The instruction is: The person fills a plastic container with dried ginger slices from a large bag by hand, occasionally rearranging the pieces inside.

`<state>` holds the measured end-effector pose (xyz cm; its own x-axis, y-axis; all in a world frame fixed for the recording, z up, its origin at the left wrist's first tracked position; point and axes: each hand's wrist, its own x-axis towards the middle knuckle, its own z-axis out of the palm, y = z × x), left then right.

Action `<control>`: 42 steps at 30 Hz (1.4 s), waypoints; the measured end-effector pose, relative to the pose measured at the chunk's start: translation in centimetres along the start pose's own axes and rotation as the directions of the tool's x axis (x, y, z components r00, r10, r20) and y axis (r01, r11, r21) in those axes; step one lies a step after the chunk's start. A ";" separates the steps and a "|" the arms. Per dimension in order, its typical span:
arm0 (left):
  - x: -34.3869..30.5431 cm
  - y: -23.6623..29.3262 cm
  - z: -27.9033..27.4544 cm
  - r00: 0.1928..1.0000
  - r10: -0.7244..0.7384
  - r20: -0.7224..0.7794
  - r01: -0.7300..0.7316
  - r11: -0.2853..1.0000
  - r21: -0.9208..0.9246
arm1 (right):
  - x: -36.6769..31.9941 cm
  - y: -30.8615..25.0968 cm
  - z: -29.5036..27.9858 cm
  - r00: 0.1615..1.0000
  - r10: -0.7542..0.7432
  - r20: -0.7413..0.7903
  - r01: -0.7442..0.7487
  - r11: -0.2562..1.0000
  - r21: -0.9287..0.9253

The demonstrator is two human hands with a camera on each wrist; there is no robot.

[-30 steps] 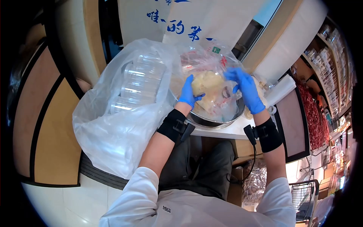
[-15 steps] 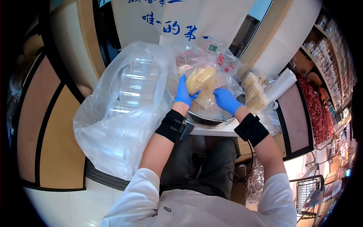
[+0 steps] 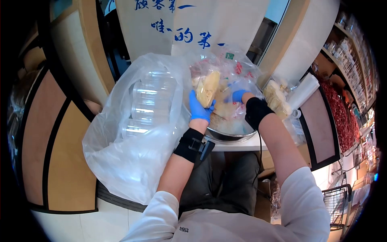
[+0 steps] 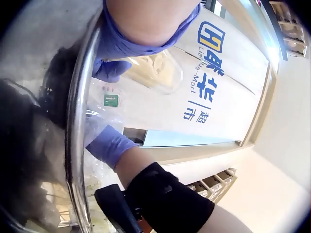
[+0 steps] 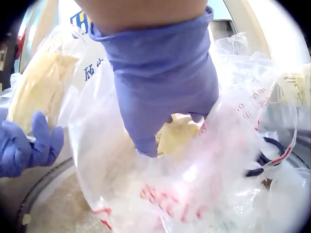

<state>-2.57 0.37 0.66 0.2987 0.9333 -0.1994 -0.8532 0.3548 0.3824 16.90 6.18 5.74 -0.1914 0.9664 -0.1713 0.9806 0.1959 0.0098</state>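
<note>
My blue-gloved left hand [image 3: 200, 109] grips a clear plastic pack of pale yellow food pieces [image 3: 210, 86], held upright over the near left of a round metal basin [image 3: 233, 138]. In the right wrist view the pack's wrapper stands loose at its top. My gloved right hand [image 5: 163, 80] reaches down into a large clear plastic bag [image 5: 104, 131] with red print. Yellow food pieces [image 5: 177, 137] show between its thumb and fingers inside the bag. The fingertips are partly hidden, so I cannot tell whether they pinch a piece.
A big translucent bag [image 3: 117, 159] of stacked clear plastic containers [image 3: 152, 94] stands left of the basin. To the right lie filled yellow packs [image 3: 277, 99] and a white plastic roll [image 3: 303, 93]. Black loop handles [image 5: 265, 158] lie beside the printed bag.
The right hand moved from beside the pack, where it was near the wrapper, rightward into the printed bag. The left hand keeps its hold and has turned the pack more upright.
</note>
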 end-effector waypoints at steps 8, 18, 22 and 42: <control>0.9 -0.4 -0.8 0.998 -0.054 0.037 0.055 0.998 -0.017 | 0.4 1.8 3.2 0.955 -0.180 -0.234 0.141 0.975 -0.173; -0.1 -0.3 0.1 0.992 -0.106 0.074 0.090 0.978 0.187 | -9.9 0.3 -1.5 0.967 -0.120 -0.224 0.191 0.925 0.328; -0.7 -0.5 0.9 0.995 -0.097 0.022 0.091 0.979 0.185 | -13.7 2.8 -5.0 0.967 -0.100 -0.235 0.203 0.860 0.469; -2.3 -0.2 0.8 0.961 -0.047 0.273 -0.039 0.953 0.301 | -14.9 -2.2 -6.8 0.992 -0.036 0.123 -0.125 -0.068 0.990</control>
<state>-2.76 -1.83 1.77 0.4440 0.8953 0.0364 -0.6955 0.3188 0.6439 17.27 -7.55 14.95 -0.2194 0.9311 -0.2913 -0.0004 -0.2987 -0.9543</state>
